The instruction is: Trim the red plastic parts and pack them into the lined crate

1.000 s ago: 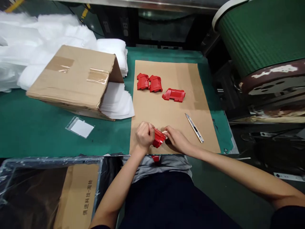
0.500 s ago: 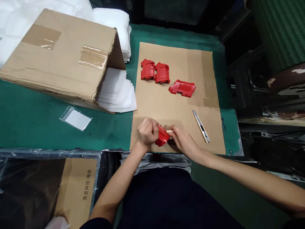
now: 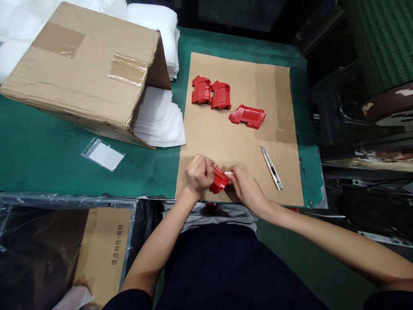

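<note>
My left hand [image 3: 199,174] is closed around one end of a red plastic part [image 3: 220,180], held over the front edge of the cardboard sheet [image 3: 222,146]. From the other side, my right hand [image 3: 244,183] pinches a small pale stick-like piece [image 3: 229,173], its tip against or very close to the red part. Most of that pale piece is hidden by the fingers. Farther back on the sheet lie two red plastic parts [image 3: 201,90] side by side and a third red part [image 3: 248,116] to their right. A utility knife [image 3: 271,168] lies right of my right hand, blade end away from me.
A cardboard box [image 3: 87,64] lies on its side at left, white foam sheets [image 3: 159,120] spilling from its mouth. In front of it is a clear zip bag [image 3: 103,154] with a white card. White foam stacks [image 3: 156,26] stand behind. A plastic-lined bin [image 3: 64,200] sits below the table's left edge.
The whole view has shifted slightly, so things sit a little higher in the picture. Both hands keep their hold, with the red part and the pale piece in nearly the same pose.
</note>
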A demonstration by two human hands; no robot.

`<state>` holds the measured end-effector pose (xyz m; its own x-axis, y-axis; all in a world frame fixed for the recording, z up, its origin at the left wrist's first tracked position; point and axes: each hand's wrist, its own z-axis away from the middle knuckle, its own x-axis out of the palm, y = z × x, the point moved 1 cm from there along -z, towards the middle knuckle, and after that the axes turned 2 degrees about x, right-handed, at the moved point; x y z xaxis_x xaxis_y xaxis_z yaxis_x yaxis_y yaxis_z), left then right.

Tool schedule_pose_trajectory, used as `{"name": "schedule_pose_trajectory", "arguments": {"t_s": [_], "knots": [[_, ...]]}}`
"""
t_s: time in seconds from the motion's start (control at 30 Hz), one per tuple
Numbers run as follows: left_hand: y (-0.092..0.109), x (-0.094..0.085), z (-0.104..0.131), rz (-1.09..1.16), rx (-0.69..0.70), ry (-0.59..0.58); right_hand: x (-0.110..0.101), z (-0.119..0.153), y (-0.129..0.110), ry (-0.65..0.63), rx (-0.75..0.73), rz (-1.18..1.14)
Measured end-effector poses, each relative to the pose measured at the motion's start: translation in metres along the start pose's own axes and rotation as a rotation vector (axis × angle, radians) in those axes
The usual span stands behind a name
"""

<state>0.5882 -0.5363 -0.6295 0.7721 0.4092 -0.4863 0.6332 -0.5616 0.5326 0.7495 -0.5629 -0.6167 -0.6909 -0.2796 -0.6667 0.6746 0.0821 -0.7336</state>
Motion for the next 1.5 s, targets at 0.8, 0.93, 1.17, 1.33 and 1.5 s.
{"name": "schedule_pose_trajectory", "arguments": {"t_s": [0.8,0.93,1.17,1.33,1.5], "knots": [[-0.003,0.001,0.004,0.023,0.029,-0.011,-0.012,0.010,-0.020,0.046,-0.329,0.238],[-0.002,0.001,0.004,0.030,0.023,-0.013,-0.006,0.007,-0.012,0.055,-0.288,0.197],[-0.002,-0.001,0.002,0.052,0.031,-0.007,0.000,0.000,0.003,-0.003,-0.042,0.124],[-0.002,-0.001,0.001,0.060,0.040,-0.005,0.000,-0.001,-0.007,0.030,0.037,0.159],[0.001,-0.002,0.002,0.028,0.017,-0.025,0.000,0.003,-0.008,-0.010,0.015,0.201]]}}
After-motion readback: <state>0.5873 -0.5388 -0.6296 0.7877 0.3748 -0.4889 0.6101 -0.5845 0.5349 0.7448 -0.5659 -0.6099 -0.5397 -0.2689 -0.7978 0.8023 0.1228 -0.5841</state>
